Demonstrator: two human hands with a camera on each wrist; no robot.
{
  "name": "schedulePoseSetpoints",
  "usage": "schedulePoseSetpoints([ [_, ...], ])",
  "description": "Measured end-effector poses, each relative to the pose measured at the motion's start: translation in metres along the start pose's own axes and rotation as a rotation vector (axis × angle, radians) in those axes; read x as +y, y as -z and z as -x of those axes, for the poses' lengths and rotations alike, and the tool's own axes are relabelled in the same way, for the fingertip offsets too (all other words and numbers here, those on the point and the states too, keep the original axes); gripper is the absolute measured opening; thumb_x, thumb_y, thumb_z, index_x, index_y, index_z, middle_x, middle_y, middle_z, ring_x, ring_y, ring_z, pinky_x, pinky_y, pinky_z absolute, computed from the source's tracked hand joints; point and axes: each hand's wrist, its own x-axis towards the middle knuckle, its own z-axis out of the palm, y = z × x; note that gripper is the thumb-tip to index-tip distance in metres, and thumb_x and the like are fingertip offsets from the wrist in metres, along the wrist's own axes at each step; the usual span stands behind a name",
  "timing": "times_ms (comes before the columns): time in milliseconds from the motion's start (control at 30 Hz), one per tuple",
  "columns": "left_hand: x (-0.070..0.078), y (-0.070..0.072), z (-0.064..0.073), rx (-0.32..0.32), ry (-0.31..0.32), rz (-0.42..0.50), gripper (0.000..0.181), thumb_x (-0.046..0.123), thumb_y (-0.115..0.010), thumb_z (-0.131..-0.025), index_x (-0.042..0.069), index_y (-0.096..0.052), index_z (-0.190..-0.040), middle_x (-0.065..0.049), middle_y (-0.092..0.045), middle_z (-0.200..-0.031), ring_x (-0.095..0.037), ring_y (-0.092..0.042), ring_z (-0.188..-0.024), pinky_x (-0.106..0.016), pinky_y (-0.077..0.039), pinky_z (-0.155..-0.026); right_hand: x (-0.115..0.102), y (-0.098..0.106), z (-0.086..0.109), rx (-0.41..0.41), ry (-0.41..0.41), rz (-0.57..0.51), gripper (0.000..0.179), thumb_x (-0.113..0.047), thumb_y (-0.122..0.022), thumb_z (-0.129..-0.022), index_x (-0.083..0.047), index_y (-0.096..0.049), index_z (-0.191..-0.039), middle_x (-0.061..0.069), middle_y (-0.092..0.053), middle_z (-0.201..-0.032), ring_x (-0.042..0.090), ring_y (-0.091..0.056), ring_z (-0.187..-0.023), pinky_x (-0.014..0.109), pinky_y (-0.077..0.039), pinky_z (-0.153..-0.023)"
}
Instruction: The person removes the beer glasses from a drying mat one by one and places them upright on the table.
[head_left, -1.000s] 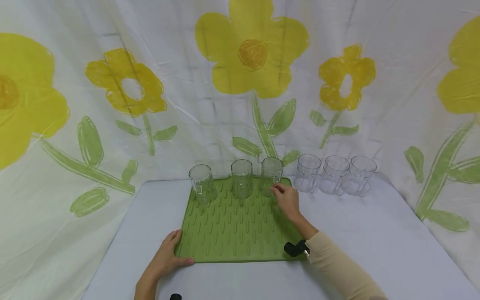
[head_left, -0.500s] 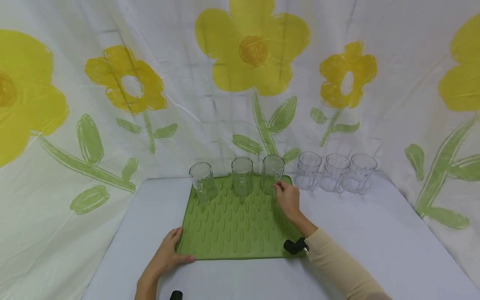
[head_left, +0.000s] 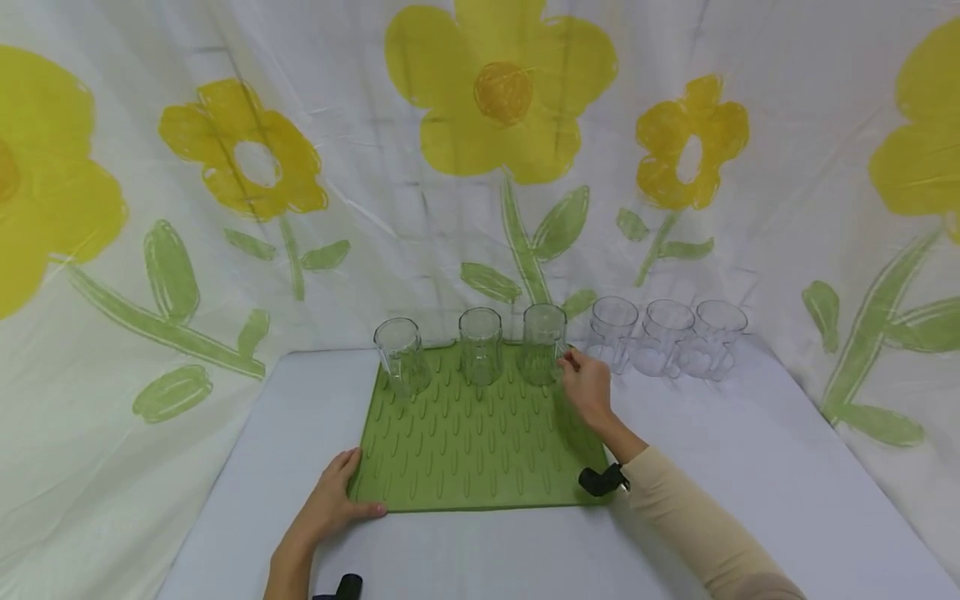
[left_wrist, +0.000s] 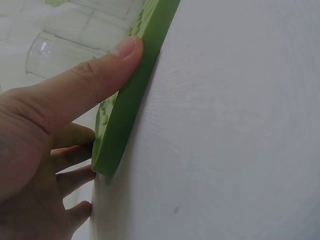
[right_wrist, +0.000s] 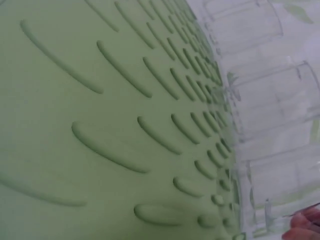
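Observation:
In the head view, my right hand [head_left: 587,387] pinches the handle of a clear glass mug [head_left: 542,346] at the mat's back right. In the right wrist view only the fingertips [right_wrist: 304,225] show, at the lower right corner beside that mug. My left hand [head_left: 330,498] rests at the front left corner of the green drying mat [head_left: 465,450]. The left wrist view shows the thumb [left_wrist: 100,77] lying straight across one mat edge and the fingers touching the other side. Two more glass mugs, a middle one [head_left: 481,348] and a left one [head_left: 401,358], stand along the mat's back.
Three clear mugs stand close together on the white table to the right of the mat: a near one [head_left: 613,333], a middle one [head_left: 664,337] and a far right one [head_left: 716,337]. Behind the table [head_left: 720,467] hangs a white cloth [head_left: 360,250] with yellow flowers.
My right hand has shifted a little to the right, turning the mug so that its handle points more to the right. The left hand stays at the mat corner. The head view has tilted slightly.

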Motion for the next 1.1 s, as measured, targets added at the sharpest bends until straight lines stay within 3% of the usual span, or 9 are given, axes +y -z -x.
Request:
schedulePoseSetpoints([
  [167,-0.001,-0.001,-0.001,-0.010,0.016,0.022,0.117,0.035,-0.090,-0.064,-0.011,-0.023,-0.148,-0.033,-0.024,-0.154,-0.054,-0.020,-0.142,-0.065,-0.024,-0.115,-0.002,0.008,-0.001,-0.031,-0.013,-0.015,0.017,-0.002,-0.068,-0.088,0.011,-0.072,-0.097,0.026,-0.073,-0.088,0.036,-0.071,-0.073,0.047,-0.059,-0.064],
  [433,-0.002,-0.001,0.000,-0.004,0.006,0.020,0.118,0.036,-0.090,-0.063,-0.012,-0.024,-0.148,-0.033,-0.026,-0.153,-0.054,-0.021,-0.142,-0.064,-0.024,-0.115,-0.009,0.022,0.000,-0.105,-0.051,-0.071,0.022,-0.008,-0.066,-0.091,0.009,-0.071,-0.105,0.024,-0.073,-0.091,0.031,-0.069,-0.073,0.026,-0.050,-0.057],
  [667,0.001,-0.002,0.001,0.003,-0.004,0.014,0.117,0.034,-0.091,-0.062,-0.013,-0.025,-0.147,-0.033,-0.029,-0.152,-0.054,-0.024,-0.140,-0.064,-0.025,-0.115,-0.014,0.035,0.003,-0.155,-0.106,-0.095,0.027,-0.009,-0.066,-0.092,0.008,-0.069,-0.112,0.025,-0.072,-0.100,0.034,-0.070,-0.082,0.022,-0.051,-0.058],
  [833,0.002,-0.001,0.001,0.007,0.005,0.011,0.117,0.035,-0.091,-0.062,-0.013,-0.025,-0.147,-0.033,-0.028,-0.152,-0.054,-0.024,-0.140,-0.064,-0.025,-0.115,-0.016,0.041,0.002,-0.159,-0.108,-0.098,0.027,-0.009,-0.067,-0.091,0.006,-0.069,-0.113,0.025,-0.072,-0.102,0.036,-0.070,-0.088,0.020,-0.050,-0.060],
  [1100,0.001,0.000,0.001,-0.002,0.010,0.022,0.117,0.034,-0.091,-0.063,-0.012,-0.024,-0.148,-0.033,-0.027,-0.152,-0.054,-0.022,-0.141,-0.065,-0.026,-0.115,-0.020,0.052,0.005,-0.132,-0.075,-0.099,0.025,-0.007,-0.068,-0.090,0.007,-0.070,-0.110,0.025,-0.073,-0.098,0.036,-0.069,-0.082,0.017,-0.045,-0.053],
])
